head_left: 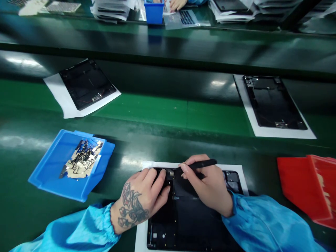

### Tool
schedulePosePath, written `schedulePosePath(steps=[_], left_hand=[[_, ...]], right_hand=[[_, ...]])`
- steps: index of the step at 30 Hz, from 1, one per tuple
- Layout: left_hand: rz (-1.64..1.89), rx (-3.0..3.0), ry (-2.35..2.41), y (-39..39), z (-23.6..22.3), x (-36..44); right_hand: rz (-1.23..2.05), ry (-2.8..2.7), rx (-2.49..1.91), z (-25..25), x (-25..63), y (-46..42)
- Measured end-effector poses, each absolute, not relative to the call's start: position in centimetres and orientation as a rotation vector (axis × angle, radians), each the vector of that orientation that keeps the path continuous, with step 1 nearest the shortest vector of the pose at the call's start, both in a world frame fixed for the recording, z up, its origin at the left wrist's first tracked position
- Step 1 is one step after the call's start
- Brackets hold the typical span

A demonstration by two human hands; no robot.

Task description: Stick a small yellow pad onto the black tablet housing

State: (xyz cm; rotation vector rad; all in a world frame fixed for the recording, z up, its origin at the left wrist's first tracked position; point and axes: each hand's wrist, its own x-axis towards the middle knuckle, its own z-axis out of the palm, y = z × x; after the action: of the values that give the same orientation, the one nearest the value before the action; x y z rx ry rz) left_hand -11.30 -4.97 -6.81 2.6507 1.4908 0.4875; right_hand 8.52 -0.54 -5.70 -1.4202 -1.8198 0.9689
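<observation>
A black device back panel (189, 220) lies on a white sheet (140, 232) at the near edge of the green bench. My left hand (140, 199) rests on the panel's upper left corner, fingers pressed down on it near a small metal part. My right hand (207, 185) is closed round a thin black tool (202, 163), its tip pointing left at that same corner. Both sleeves are blue.
A blue tray (52, 164) of small metal pieces sits at the left. A red tray (307, 185) stands at the right. Two more black panels (85, 84) (273, 101) on white sheets lie farther back. Another person's hand (177, 4) works by a blue bin (154, 12).
</observation>
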Motion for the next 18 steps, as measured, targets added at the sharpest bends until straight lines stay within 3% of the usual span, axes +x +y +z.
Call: schedulePosePath(steps=[9,18], left_hand=[[0.48,2.643,1.473,-5.07,-6.53,-11.38],[0.48,2.631,1.467,-4.88,-6.52,-11.36]], right_hand=[[1.117,-1.742,-1.539,-5.86,8.55,0.05],[0.932,-1.89,-1.419,-5.71,8.5,0.03]])
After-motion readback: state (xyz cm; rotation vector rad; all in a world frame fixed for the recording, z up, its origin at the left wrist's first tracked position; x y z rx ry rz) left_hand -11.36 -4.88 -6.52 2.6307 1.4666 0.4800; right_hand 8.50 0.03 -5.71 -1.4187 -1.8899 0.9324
